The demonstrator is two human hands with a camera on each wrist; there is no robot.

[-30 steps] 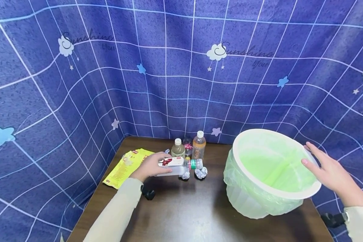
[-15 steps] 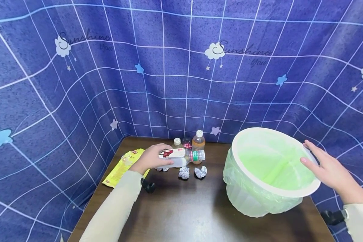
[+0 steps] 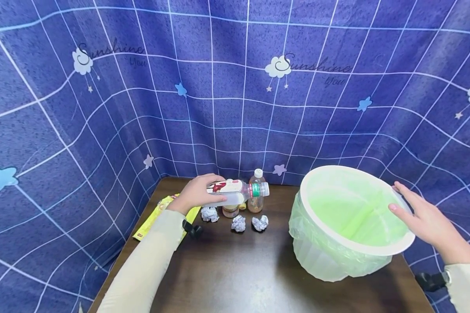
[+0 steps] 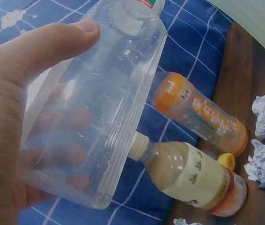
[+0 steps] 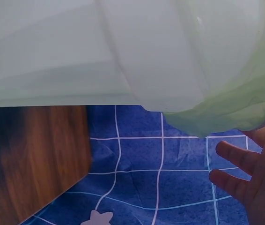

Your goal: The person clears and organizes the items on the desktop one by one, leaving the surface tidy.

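Observation:
In the head view my left hand (image 3: 203, 191) grips a clear plastic bottle (image 3: 231, 192) lying sideways in the air, its neck pointing right. The left wrist view shows the thumb across the near side of this bottle (image 4: 95, 93) and the fingers through its clear wall. At the right, my right hand (image 3: 431, 217) rests at the rim of a white bin (image 3: 360, 248) lined with a pale green bag. In the right wrist view its fingers (image 5: 235, 157) are spread and fairly straight beside the lined bin (image 5: 137, 56).
An upright bottle with an orange shoulder (image 4: 170, 91) and a cream-labelled bottle (image 4: 193, 173) stand at the back. Several crumpled paper balls (image 3: 238, 223) lie in front. A yellow packet (image 3: 152, 221) is partly behind my left arm. A blue curtain (image 3: 235, 108) hangs behind the table (image 3: 235, 269).
My left hand has raised the clear bottle up and slightly right, uncovering the paper balls below and overlapping the standing bottles. The right hand and bin have hardly moved.

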